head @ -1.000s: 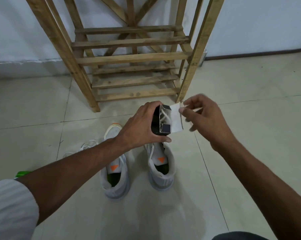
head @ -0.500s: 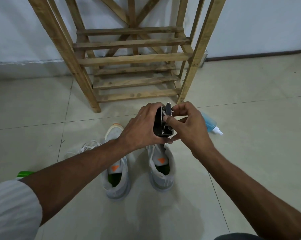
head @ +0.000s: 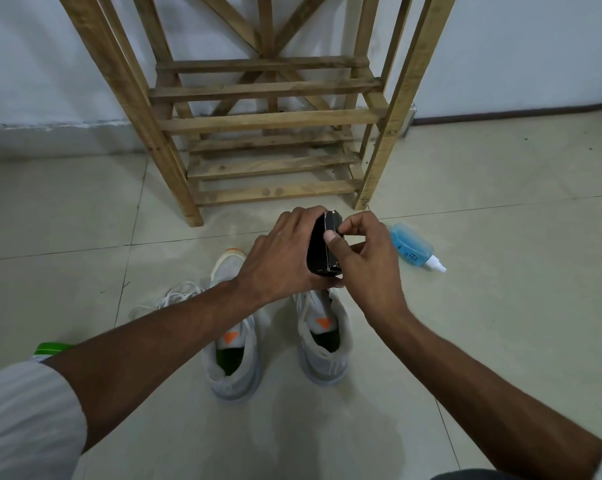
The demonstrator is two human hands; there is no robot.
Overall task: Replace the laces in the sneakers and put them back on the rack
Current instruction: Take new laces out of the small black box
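While aloft, box [head: 317,251] (black) between fingers [head: 356,226]

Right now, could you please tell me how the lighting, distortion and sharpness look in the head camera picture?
Head view: dim, flat light, no glare; a soft shadow darkens the floor below the sneakers; the posts of the rack fan outward upward, likely wide-lens distortion; the left hand, right hand and black box they hold look sharp; the label on the blue bottle is unreadable.
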